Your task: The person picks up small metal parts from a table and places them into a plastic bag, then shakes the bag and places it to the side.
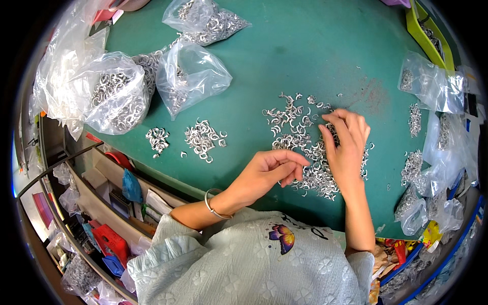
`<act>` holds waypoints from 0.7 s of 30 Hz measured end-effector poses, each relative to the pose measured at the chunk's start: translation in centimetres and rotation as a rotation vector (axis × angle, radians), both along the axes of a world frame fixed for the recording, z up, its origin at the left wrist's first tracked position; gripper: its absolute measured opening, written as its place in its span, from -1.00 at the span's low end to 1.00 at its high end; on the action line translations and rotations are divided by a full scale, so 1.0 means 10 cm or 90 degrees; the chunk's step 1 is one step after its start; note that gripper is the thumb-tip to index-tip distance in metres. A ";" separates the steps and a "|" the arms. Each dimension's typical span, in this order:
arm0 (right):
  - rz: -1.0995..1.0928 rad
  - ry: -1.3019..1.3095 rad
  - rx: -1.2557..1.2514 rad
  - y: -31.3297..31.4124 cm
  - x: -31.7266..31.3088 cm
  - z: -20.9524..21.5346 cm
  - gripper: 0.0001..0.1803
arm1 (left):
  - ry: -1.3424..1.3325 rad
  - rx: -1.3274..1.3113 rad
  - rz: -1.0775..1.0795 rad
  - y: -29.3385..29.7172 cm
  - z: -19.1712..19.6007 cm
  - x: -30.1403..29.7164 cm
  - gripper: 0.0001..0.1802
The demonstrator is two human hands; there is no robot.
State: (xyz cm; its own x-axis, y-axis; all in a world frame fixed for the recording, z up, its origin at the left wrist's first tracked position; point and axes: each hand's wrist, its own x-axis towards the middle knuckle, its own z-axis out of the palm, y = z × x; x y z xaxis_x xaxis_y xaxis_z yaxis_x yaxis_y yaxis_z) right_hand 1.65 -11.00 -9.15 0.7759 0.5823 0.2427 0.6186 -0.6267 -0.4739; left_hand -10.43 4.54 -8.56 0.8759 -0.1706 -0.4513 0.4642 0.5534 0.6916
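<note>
A loose pile of small silvery C-shaped metal pieces (319, 175) lies on the green table in front of me. My left hand (272, 170) is at the pile's near left edge, its fingers curled and thumb against the forefinger. Whatever may be between those fingertips is too small to make out. Over the right side of the pile arches my right hand (349, 137), thumb and forefinger apart, fingertips down at the pieces. Its other fingers are partly hidden. A thinner scatter of the same pieces (287, 114) spreads beyond my hands.
To the left sit two smaller heaps, one larger (202, 140) and one smaller (157, 140). Behind them stand clear plastic bags of pieces (119, 96). More small heaps (412, 165) and bags (413, 211) line the right edge, below a yellow-green bin (429, 35). Cluttered drawers (109, 188) adjoin the table's left edge.
</note>
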 end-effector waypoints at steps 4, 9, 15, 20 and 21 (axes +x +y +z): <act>-0.025 -0.015 -0.010 0.13 0.03 -0.16 -0.80 | 0.002 -0.002 0.009 0.01 0.00 0.00 -0.76; -0.031 -0.002 -0.003 0.13 0.04 -0.17 -0.82 | -0.003 -0.015 0.017 0.02 -0.03 -0.01 -0.77; -0.032 -0.023 -0.017 0.14 0.05 -0.15 -0.84 | 0.002 -0.020 0.019 0.04 -0.03 0.00 -0.76; -0.010 -0.080 -0.008 0.15 0.08 -0.14 -0.86 | -0.005 -0.022 0.016 0.03 -0.05 -0.01 -0.75; -0.007 -0.056 0.014 0.14 0.09 -0.13 -0.87 | 0.000 -0.037 0.027 0.03 -0.06 -0.01 -0.74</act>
